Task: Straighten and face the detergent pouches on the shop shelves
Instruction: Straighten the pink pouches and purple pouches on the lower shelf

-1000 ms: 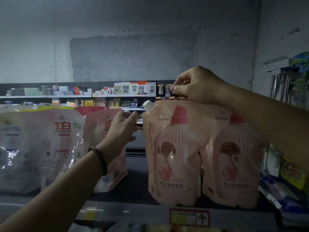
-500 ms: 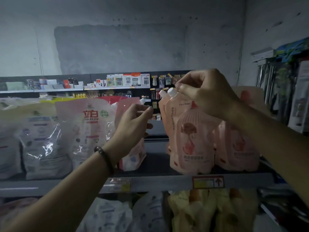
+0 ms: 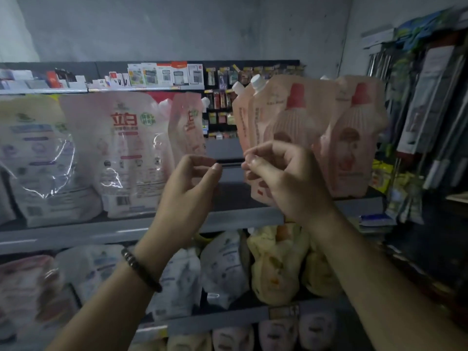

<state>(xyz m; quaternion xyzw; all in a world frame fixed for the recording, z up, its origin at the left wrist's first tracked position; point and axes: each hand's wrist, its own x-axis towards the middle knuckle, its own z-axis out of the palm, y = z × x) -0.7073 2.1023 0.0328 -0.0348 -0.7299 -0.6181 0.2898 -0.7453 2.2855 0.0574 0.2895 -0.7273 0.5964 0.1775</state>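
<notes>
The pink spouted plastic detergent pouches (image 3: 286, 117) stand upright on the grey metal shelf (image 3: 76, 233), right of the white printed pouches (image 3: 126, 153), while in front the left hand (image 3: 190, 188) curls on nothing and the right hand (image 3: 286, 183) curls before the nearest pink one (whether it grips it, I cannot tell).

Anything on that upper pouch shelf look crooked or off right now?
Yes. The white pouch beside the gap is twisted sideways, its red label only partly showing. Across the gap, two pink pouches overlap unevenly, the rear pouch sticking out left. No spills visible.
</notes>
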